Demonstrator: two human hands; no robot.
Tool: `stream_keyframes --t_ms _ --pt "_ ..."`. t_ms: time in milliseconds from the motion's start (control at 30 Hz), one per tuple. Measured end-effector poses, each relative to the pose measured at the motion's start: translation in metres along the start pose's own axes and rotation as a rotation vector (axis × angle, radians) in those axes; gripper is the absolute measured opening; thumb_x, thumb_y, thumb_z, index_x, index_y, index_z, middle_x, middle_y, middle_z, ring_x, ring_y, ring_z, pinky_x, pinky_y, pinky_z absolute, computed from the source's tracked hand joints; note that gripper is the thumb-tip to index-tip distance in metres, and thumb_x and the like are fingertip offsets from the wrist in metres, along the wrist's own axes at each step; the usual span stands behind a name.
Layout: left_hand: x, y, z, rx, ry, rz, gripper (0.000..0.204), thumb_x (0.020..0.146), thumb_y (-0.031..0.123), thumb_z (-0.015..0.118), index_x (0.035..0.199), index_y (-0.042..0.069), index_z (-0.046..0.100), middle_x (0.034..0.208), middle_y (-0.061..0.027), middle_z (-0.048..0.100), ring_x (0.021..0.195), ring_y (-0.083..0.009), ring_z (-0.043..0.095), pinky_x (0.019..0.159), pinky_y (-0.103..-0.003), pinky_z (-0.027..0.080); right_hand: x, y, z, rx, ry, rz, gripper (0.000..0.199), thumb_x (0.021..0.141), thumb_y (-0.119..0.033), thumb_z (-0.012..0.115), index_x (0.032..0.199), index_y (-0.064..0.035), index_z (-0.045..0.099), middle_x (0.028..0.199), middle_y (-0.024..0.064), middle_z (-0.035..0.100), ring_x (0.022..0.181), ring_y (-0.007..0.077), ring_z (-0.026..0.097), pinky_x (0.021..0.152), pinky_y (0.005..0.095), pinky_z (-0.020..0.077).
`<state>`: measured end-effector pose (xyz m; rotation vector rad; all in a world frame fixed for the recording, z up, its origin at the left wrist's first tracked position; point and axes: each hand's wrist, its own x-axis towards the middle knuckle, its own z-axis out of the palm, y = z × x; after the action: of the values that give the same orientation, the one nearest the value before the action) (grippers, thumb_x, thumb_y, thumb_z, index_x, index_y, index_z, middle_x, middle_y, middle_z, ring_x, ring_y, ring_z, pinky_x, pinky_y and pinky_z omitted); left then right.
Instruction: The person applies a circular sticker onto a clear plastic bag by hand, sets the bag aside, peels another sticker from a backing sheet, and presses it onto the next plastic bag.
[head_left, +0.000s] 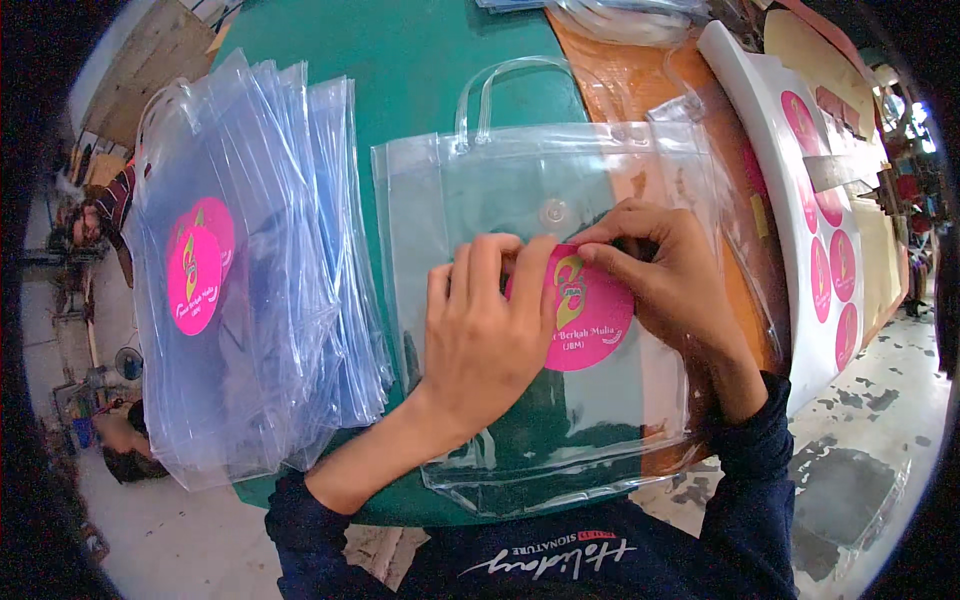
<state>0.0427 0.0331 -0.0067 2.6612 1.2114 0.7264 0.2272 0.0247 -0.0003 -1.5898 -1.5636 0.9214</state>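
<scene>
My left hand (490, 330) lies flat, open, pinning the pink sticker (585, 315) on the clear bag (560, 420); right hand (665, 275) grip pinches its top edge. Smooth outward, avoid bubbles.

One camera sits on the person's head and looks almost straight down at the green counter (400, 60). It is close, so both arms come in from the bottom edge. The wide lens bends the edges round, and the floor (860, 480) shows at the sides
</scene>
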Motion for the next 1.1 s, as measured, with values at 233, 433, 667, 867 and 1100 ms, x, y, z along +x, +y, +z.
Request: stream_keyframes --t_ms 233,433,667,867,1100 --pt "0.01 0.006 0.003 -0.082 -0.054 -0.192 0.031 0.079 0.014 0.061 0.109 0.009 0.056 0.101 -0.0118 0.048 0.094 -0.0293 0.05 0.075 -0.039 0.039 -0.002 0.002 0.001 0.018 -0.008 -0.028 0.014 0.076 -0.013 0.069 0.084 -0.0017 0.069 0.072 0.0082 0.06 0.058 0.0132 0.054 0.053 0.0264 0.0414" --pt "0.018 0.004 0.015 -0.189 0.045 -0.126 0.02 0.073 0.012 0.065 0.092 0.01 0.059 0.094 -0.0064 0.05 0.087 -0.0238 0.051 0.071 -0.037 0.038 -0.002 0.002 -0.001 0.007 -0.013 -0.073 0.014 0.078 -0.012 0.067 0.086 -0.0004 0.069 0.073 0.0085 0.06 0.059 0.0126 0.055 0.053 0.0254 0.0415" --pt "0.016 -0.003 0.02 -0.29 0.065 -0.127 0.015 0.076 0.014 0.066 0.088 0.009 0.06 0.092 -0.0069 0.051 0.088 -0.0246 0.051 0.072 -0.038 0.038 -0.006 0.008 -0.007 0.085 -0.014 -0.048 0.015 0.08 -0.012 0.065 0.088 0.001 0.069 0.077 0.0078 0.062 0.062 0.0114 0.056 0.055 0.0252 0.043" --pt "0.015 -0.005 0.021 -0.35 0.1 -0.135 0.01 0.077 0.014 0.064 0.085 0.01 0.061 0.09 -0.0068 0.051 0.086 -0.0239 0.051 0.072 -0.038 0.038 -0.02 -0.018 -0.034 0.038 0.259 -0.028 0.015 0.078 -0.013 0.069 0.082 0.0016 0.067 0.065 0.0042 0.06 0.057 0.0089 0.053 0.053 0.0232 0.0406" --pt "0.015 -0.006 0.023 -0.368 0.099 -0.163 0.009 0.08 0.013 0.061 0.088 0.011 0.063 0.091 -0.0066 0.05 0.087 -0.0234 0.052 0.072 -0.038 0.038 -0.056 -0.012 -0.025 -0.158 0.344 0.256 0.037 0.083 -0.019 0.066 0.055 0.0009 0.051 0.048 0.006 0.043 0.045 0.0104 0.041 0.044 0.0272 0.0316"
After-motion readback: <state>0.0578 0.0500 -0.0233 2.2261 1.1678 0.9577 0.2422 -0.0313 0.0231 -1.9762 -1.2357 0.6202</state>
